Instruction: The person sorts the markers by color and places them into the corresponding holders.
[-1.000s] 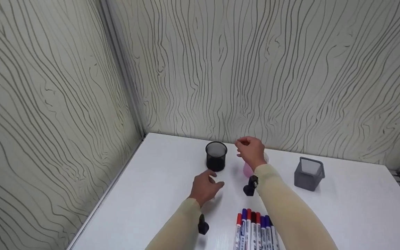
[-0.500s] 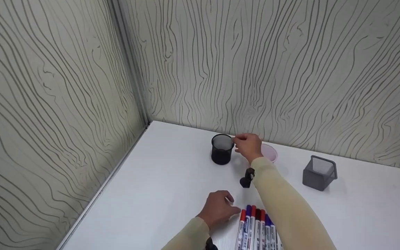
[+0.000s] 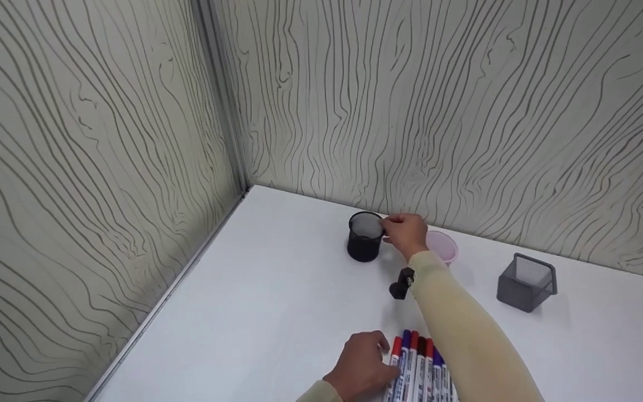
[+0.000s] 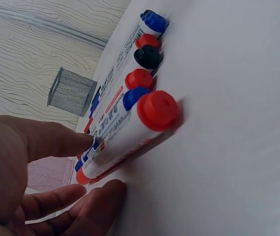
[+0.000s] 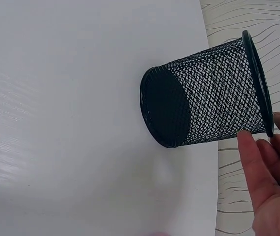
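Note:
At the rim of a black mesh pen cup [image 3: 364, 247] is my right hand [image 3: 406, 233]. The right wrist view shows its thumb and fingers pinching the edge of the upright round pen cup [image 5: 213, 93]. Lower down, my left hand [image 3: 359, 365] is beside a row of whiteboard markers [image 3: 411, 371] with red, blue and dark caps. In the left wrist view the thumb lies against the outermost red-capped marker [image 4: 130, 135]. The other fingers of the left hand [image 4: 46, 177] are apart from the thumb, near the table. My right sleeve hides part of the row.
A pink cup [image 3: 442, 245] stands behind my right wrist, partly covered by it. Farther right on the white table [image 3: 232, 312] is a square grey mesh holder [image 3: 525, 283]. Patterned panels [image 3: 355, 100] close off the back and left.
My left hand has drawn back from near the black pen cup to the left end of the marker row. My right hand has reached the cup's rim and taken hold. The head view has shifted.

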`<state>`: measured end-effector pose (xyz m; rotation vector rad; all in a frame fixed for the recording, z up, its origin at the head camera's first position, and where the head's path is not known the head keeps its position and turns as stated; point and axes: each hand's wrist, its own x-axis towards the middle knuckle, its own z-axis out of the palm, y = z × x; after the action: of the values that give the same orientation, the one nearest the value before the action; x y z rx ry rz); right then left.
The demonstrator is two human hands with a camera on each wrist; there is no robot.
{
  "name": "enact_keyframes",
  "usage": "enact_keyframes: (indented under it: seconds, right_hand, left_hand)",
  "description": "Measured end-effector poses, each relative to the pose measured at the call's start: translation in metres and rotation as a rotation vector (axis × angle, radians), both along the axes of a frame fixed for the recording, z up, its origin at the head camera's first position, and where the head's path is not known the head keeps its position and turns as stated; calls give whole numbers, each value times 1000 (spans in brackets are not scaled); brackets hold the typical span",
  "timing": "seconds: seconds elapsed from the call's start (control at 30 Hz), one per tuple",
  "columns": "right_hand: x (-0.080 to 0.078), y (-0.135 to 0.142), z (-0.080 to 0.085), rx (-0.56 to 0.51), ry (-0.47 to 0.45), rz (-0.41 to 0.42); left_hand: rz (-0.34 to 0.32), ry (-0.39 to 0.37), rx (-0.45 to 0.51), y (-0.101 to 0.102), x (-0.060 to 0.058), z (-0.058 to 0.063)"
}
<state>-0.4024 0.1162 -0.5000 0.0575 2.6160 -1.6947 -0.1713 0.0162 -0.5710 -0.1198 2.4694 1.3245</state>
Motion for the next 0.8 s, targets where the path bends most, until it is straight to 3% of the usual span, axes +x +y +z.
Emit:
enact_keyframes:
  seconds: [0.27,0.43,0.6,0.8]
  right_hand:
    - [-2,2,-2,-4,-19,10]
    - [1,4,-6,-6,-42,-14]
    - [2,3,-4,8,-34,-29]
    - [-1,0,-1,7,-12,-29]
  left_hand:
    - [-31,54,-19,-1,2,-4]
    - [-23,63,29,1,8,-6]
    - [-2,0,41,2,11,-2]
    - [29,-110,-50,8,9,7]
